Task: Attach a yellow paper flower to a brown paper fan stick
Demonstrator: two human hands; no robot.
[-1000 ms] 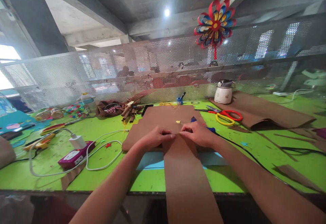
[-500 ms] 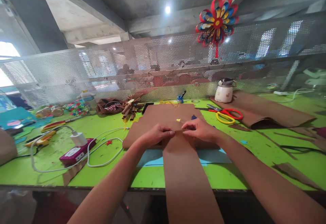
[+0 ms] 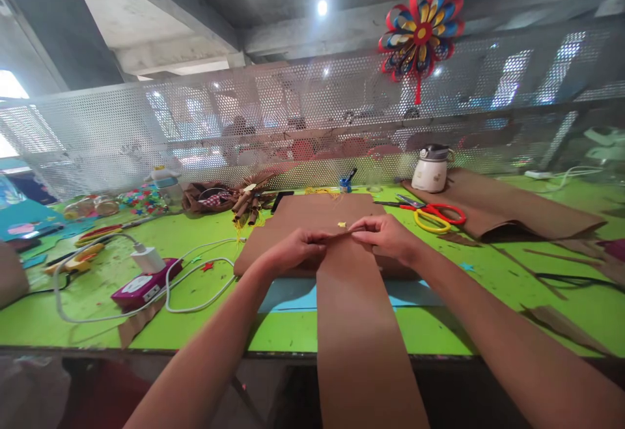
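A long strip of brown paper [image 3: 361, 325] runs from the middle of the table down over its front edge. At its far end, my left hand [image 3: 299, 250] pinches the left corner between thumb and fingers. The right corner is held the same way by my right hand [image 3: 385, 237]. Between the hands the strip's end looks narrowly folded. Beneath it lies a larger brown paper sheet [image 3: 293, 211], on top of light blue paper [image 3: 288, 293]. A small yellow piece [image 3: 342, 224] sits just beyond my fingertips.
Scissors [image 3: 434, 215] with red and yellow handles lie at right, near a white bottle [image 3: 430, 168] on a brown paper sheet [image 3: 517, 211]. A purple power strip [image 3: 144, 284] with a white cable is at left. Rolled brown paper sticks [image 3: 247, 204] lie behind. A perforated screen [image 3: 205, 129] borders the back.
Both hands still pinch the strip's far end, whose edge has tilted slightly, with the right side higher. My left fingers have shifted a little left. The camera view has shifted slightly.
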